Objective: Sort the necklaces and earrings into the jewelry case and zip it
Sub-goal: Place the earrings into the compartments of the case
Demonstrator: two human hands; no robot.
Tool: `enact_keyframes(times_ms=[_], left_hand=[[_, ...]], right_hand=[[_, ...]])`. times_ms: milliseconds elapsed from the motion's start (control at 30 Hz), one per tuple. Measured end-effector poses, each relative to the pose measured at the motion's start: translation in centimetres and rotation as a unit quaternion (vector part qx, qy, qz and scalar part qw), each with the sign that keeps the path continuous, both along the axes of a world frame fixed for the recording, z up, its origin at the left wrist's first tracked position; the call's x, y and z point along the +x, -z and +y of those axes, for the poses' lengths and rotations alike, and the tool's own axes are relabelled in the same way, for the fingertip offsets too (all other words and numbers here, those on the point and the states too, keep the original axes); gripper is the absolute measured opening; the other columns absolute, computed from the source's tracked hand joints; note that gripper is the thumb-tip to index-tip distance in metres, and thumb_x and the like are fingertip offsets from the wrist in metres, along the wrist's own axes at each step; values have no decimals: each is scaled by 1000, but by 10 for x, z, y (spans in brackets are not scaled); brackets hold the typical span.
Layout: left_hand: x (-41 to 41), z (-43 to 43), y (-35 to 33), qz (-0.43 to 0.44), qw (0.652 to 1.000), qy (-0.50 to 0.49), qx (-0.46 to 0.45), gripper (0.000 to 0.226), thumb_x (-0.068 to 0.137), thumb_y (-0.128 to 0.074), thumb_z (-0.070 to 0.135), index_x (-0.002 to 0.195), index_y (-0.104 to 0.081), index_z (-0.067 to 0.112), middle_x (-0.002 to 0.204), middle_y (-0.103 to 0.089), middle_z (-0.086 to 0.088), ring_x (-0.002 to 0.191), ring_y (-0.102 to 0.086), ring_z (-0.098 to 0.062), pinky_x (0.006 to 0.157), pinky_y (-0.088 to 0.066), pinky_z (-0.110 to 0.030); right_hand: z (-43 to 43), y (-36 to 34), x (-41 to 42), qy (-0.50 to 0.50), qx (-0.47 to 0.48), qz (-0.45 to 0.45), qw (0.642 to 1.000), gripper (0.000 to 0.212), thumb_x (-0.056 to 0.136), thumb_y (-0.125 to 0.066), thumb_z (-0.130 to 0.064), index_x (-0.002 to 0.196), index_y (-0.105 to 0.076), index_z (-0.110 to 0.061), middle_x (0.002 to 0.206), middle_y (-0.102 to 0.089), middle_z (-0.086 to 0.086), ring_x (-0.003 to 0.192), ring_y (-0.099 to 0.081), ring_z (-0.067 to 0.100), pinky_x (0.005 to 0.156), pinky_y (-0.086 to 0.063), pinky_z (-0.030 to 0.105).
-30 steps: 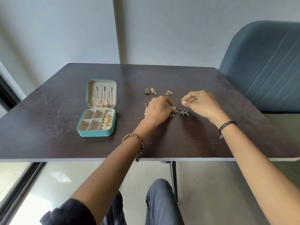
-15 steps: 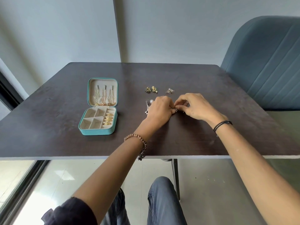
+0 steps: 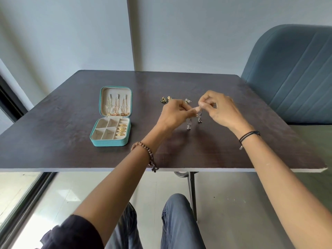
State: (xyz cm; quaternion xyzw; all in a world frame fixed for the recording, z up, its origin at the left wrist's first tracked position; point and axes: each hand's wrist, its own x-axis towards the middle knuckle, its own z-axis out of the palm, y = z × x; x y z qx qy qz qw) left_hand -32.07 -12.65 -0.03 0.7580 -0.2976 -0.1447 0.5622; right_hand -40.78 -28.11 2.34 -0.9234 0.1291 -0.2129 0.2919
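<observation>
While both hands work just right of centre in the frame, the dark table (image 3: 53,132) carries everything else. The teal jewelry case (image 3: 109,143) lies open at centre left, unzipped. Its lid is folded back toward the top of the frame, with necklaces (image 3: 116,106) hanging in three strands inside. Gold earrings (image 3: 122,129) fill the right-hand strip of its tray, and the square compartments to the left of them look bare.

The left hand (image 3: 172,115) and right hand (image 3: 221,110) meet fingertip to fingertip above the table, fingers curled. Each seems to pinch the top of one of two silver drop earrings (image 3: 188,125), which dangle below the fingers clear of the wood. The exact contact on the hooks is too small to make out.

These drops should weigh almost nothing. They look like stiff metal pieces on loose links, so they will swing and may catch on each other or on the case lining. The hook or the top link is the safest place to hold them, between thumb and forefinger. Squeezing the ornate body risks bending it.

Smaller studs (image 3: 166,99) lie loose at upper centre, beyond the left hand. A triangular piece (image 3: 187,101) lies beside them, close to the fingertips.
</observation>
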Motion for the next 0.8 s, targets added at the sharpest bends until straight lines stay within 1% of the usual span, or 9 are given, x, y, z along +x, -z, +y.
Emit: enact_keyframes(times_ms=[100, 200, 300, 400, 500, 567, 633, 700, 800], left_hand=[[-4, 3, -8, 56, 997, 18, -48, 25, 82, -84, 31, 74, -68, 13, 81, -78, -5, 83, -75, -17, 74, -58, -27], [-7, 8, -12, 99, 992, 32, -77, 21, 87, -79, 24, 93, -68, 7, 83, -78, -6, 74, -73, -10, 65, -54, -18], [-6, 10, -11, 107, 990, 48, -72, 15, 91, -75, 23, 97, -72, 10, 88, -78, -4, 82, -72, -12, 78, -55, -25], [-6, 13, -9, 106, 991, 50, -72, 8, 94, -71, 19, 98, -71, 11, 93, -77, -4, 82, -72, -8, 74, -54, -17], [-5, 15, -9, 109, 988, 51, -96, 18, 94, -69, 8, 109, -69, -3, 104, -75, -17, 87, -73, -13, 84, -56, -18], [-6, 17, -10, 98, 989, 47, -103, 24, 93, -69, 3, 114, -67, -9, 101, -74, -19, 84, -72, -10, 79, -55, -14], [-8, 18, -11, 82, 990, 42, -102, 24, 90, -73, 5, 111, -70, -5, 96, -75, -17, 82, -72, -10, 74, -52, -11], [-10, 19, -10, 71, 991, 37, -107, 22, 87, -78, 10, 105, -73, -1, 94, -77, -16, 86, -74, -16, 75, -54, -15], [-14, 22, 1, 48, 992, 27, -111, 20, 83, -82, 15, 99, -76, 4, 88, -78, -14, 91, -76, -27, 90, -59, -30]], right_hand=[[0, -3, -2, -14, 51, -21, 998, 6, 93, -70, -31, 94, -71, -25, 86, -76, -10, 86, -67, 2, 84, -49, 28], [1, -5, -5, -37, 136, -43, 989, 7, 90, -75, -28, 94, -75, -23, 85, -77, -6, 77, -66, -2, 83, -50, 24], [4, -9, -9, -60, 174, -52, 981, 13, 88, -77, -23, 99, -77, -15, 87, -77, -5, 80, -69, 0, 83, -52, 16], [3, -10, -14, -75, 199, -36, 977, 15, 88, -76, -18, 102, -76, -13, 92, -77, -2, 87, -71, 2, 82, -52, 12], [2, -8, -17, -69, 199, -28, 977, 18, 87, -77, -16, 105, -75, -12, 95, -77, 4, 86, -72, 3, 83, -53, 12], [2, -7, -19, -66, 199, -35, 977, 20, 87, -77, -16, 105, -74, -10, 93, -77, 5, 80, -71, 3, 84, -54, 15], [4, -7, -21, -72, 205, -46, 975, 20, 85, -79, -16, 104, -74, -9, 91, -77, 5, 78, -70, 3, 84, -55, 17], [7, -6, -24, -82, 212, -57, 972, 20, 84, -80, -13, 103, -75, -8, 92, -77, 6, 80, -71, 4, 82, -54, 15], [13, 0, -28, -93, 209, -55, 972, 19, 84, -79, -10, 102, -75, -6, 93, -76, 8, 79, -69, 3, 80, -52, 14]])
